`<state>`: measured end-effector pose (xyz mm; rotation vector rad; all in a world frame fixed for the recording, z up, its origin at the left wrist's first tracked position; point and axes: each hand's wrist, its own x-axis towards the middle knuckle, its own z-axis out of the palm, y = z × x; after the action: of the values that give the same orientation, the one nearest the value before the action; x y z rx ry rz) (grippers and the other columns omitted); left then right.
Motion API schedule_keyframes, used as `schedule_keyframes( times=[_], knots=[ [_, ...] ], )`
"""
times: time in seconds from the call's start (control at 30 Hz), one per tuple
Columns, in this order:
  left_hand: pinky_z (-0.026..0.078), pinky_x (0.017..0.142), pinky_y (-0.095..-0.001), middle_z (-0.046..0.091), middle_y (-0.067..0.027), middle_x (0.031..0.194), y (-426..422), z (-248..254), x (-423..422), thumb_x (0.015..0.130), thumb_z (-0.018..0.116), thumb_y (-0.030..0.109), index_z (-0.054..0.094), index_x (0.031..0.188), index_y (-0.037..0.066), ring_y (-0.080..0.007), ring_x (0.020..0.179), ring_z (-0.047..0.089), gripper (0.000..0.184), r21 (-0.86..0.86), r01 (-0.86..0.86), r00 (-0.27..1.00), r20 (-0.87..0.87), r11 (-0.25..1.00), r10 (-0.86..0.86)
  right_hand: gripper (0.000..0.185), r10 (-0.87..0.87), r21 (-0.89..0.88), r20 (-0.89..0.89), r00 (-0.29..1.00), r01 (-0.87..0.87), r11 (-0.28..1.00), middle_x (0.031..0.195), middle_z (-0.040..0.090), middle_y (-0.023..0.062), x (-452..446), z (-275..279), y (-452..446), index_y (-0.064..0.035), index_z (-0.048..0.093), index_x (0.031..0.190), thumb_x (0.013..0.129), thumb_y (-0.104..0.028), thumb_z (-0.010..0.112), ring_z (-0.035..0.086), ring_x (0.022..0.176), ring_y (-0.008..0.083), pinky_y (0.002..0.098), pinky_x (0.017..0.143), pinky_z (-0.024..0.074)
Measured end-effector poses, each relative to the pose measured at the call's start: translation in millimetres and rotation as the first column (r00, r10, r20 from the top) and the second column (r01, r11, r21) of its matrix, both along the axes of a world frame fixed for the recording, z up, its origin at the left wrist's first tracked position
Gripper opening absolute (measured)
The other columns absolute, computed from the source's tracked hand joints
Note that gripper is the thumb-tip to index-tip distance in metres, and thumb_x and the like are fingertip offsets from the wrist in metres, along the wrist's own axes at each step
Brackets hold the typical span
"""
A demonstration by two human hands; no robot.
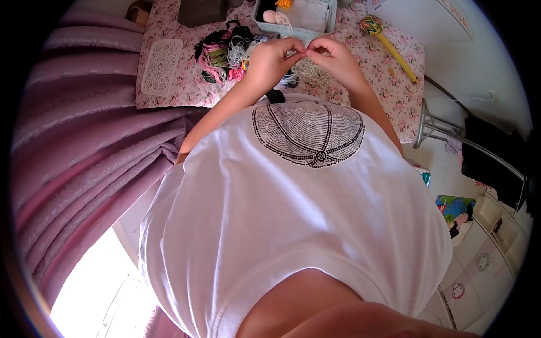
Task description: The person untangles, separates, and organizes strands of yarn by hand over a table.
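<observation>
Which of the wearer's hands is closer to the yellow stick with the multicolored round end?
Right. The right hand is just to the left of the yellow stick; the left hand is farther left, beyond the right hand.

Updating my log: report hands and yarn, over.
Left hand, right hand: fingertips together, grip contents unclear. Multicoloured yarn: tangled beside left hand. Cream yarn: between the wrists, possibly in the way.

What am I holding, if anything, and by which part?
It can't be told: your left hand and right hand nearly meet at the fingertips, but anything pinched there is too small to see.
</observation>
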<state>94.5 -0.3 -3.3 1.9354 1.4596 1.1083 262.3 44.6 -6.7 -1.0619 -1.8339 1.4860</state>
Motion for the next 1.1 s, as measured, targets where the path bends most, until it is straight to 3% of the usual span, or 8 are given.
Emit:
schedule_keyframes(
  times=[0.13,0.33,0.43,0.53,0.63,0.73,0.93,1.1],
  knots=[
    [0.041,0.045,-0.0226,0.060,-0.0045,0.066,-0.5,5.0,0.2,0.069,0.067,0.011,0.058,0.078,0.005,-0.0098,0.048,0.051,0.015,0.032,0.026,0.997,-0.080,0.999,-0.023,0.016,0.020,0.056,-0.026,0.999,-0.019,0.998,0.074,0.056,0.0035,-0.3,-4.3,0.7,0.0012,0.057,0.080,0.073,-0.013,0.058,0.051,0.065,0.0082,0.0215,0.058,0.0420],
    [0.042,0.048,-0.0231,0.060,-0.0023,0.070,-1.8,5.0,1.5,0.069,0.067,0.011,0.057,0.082,0.005,-0.0111,0.050,0.051,0.017,-0.059,-0.030,0.997,0.063,0.998,0.033,0.014,-0.018,0.040,-0.078,0.997,0.021,0.999,0.075,0.055,0.0037,-0.8,-6.1,-0.4,0.0013,0.056,0.078,0.072,-0.011,0.058,0.052,0.067,0.0092,0.0228,0.059,0.0424],
    [0.046,0.055,-0.0295,0.062,-0.0066,0.075,1.2,0.1,-0.8,0.068,0.066,0.013,0.057,0.079,0.006,-0.0227,0.066,0.061,0.016,-0.056,-0.021,0.997,0.073,0.998,0.025,0.014,-0.027,0.053,-0.085,0.996,0.032,0.998,0.075,0.054,0.0039,-1.2,-4.6,0.2,0.0013,0.056,0.078,0.072,-0.012,0.058,0.052,0.067,0.0100,0.0231,0.060,0.0422],
    [0.046,0.054,-0.0303,0.061,-0.0069,0.072,1.3,-1.1,-0.4,0.068,0.065,0.014,0.057,0.079,0.007,-0.0236,0.064,0.060,0.016,-0.001,-0.026,0.998,0.052,1.000,0.026,0.015,-0.025,0.127,-0.046,0.999,0.030,0.991,0.074,0.054,0.0040,-3.1,0.3,-2.2,0.0013,0.056,0.078,0.073,-0.012,0.058,0.052,0.068,0.0106,0.0234,0.059,0.0421],
    [0.045,0.053,-0.0321,0.060,-0.0073,0.069,0.9,3.6,-1.3,0.068,0.064,0.014,0.057,0.078,0.008,-0.0252,0.061,0.058,0.014,0.038,-0.001,0.995,-0.102,0.999,0.005,0.015,-0.009,0.166,-0.014,1.000,0.011,0.986,0.074,0.054,0.0038,-2.8,0.3,-2.7,0.0014,0.056,0.078,0.074,-0.013,0.058,0.051,0.067,0.0104,0.0235,0.059,0.0418],
    [0.043,0.052,-0.0264,0.060,-0.0052,0.071,1.3,0.7,-1.7,0.069,0.065,0.013,0.059,0.078,0.007,-0.0187,0.058,0.056,0.013,0.183,0.043,0.987,-0.161,0.982,-0.013,0.015,0.001,0.125,-0.012,1.000,0.001,0.992,0.072,0.054,0.0023,-1.5,-1.2,-2.5,0.0009,0.056,0.078,0.074,-0.013,0.057,0.050,0.065,0.0087,0.0227,0.057,0.0407],
    [0.042,0.049,-0.0272,0.060,-0.0052,0.072,-2.8,4.9,0.7,0.070,0.064,0.017,0.060,0.078,0.007,-0.0190,0.056,0.054,0.013,-0.037,-0.067,0.989,-0.136,0.997,0.061,0.013,-0.052,-0.022,-0.088,0.995,0.050,0.999,0.067,0.052,-0.0006,-1.0,-12.7,-0.7,-0.0009,0.056,0.078,0.075,-0.014,0.057,0.046,0.060,0.0059,0.0209,0.055,0.0383],
    [0.043,0.050,-0.0292,0.060,-0.0058,0.071,2.9,-3.7,-0.6,0.069,0.063,0.016,0.061,0.078,0.009,-0.0210,0.058,0.056,0.011,0.127,-0.008,0.987,-0.156,0.992,0.028,0.014,-0.035,0.051,-0.019,0.999,0.036,0.998,0.068,0.052,0.0010,-0.2,-11.5,0.4,-0.0005,0.057,0.078,0.073,-0.014,0.057,0.047,0.061,0.0071,0.0217,0.055,0.0389]
  ],
)
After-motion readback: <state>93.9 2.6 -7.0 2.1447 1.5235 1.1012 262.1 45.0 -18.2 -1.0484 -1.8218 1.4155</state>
